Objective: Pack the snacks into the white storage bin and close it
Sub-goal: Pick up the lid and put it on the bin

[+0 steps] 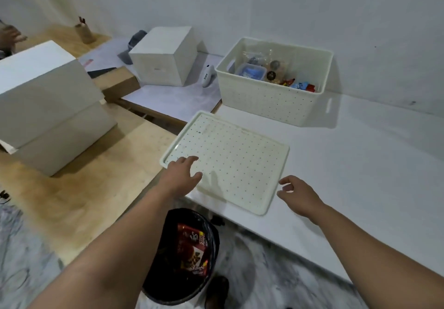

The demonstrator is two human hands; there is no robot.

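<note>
Both hands reach open for the lid (pixel 228 162) on my table (pixel 360 164): left hand (pixel 181 176) over its near-left corner, right hand (pixel 298 194) beside its right edge. Behind, the uncovered bin (pixel 274 97) holds snacks (pixel 271 71).

Both forearms are bare to the frame's edge, no sleeves showing; the left hand (pixel 182 174) and right hand (pixel 299 195) are ungloved, without rings.
</note>
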